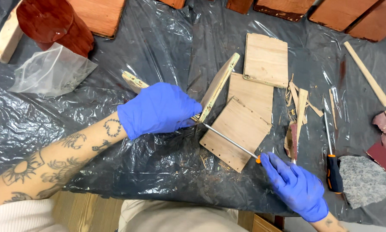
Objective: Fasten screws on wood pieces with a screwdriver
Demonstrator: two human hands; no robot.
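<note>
My left hand (158, 109), in a blue glove, grips a thin wooden panel (218, 83) and holds it up on edge over black plastic sheeting. In my right hand (294, 184), also gloved in blue, is a screwdriver (229, 139) with an orange handle. Its metal shaft runs up and left, and the tip meets the lower edge of the raised panel beside my left fingers. Under the shaft lies a flat wooden panel (238, 133) with small holes along its edges.
Two more flat panels (266, 60) lie behind. Wood splinters and strips (298, 105) lie to the right, with a second screwdriver (332, 165), a grey stone (365, 180), sandpaper scraps (384, 141) and a long stick (367, 73). A plastic bag (51, 71) and reddish wooden pieces (55, 23) sit at back left.
</note>
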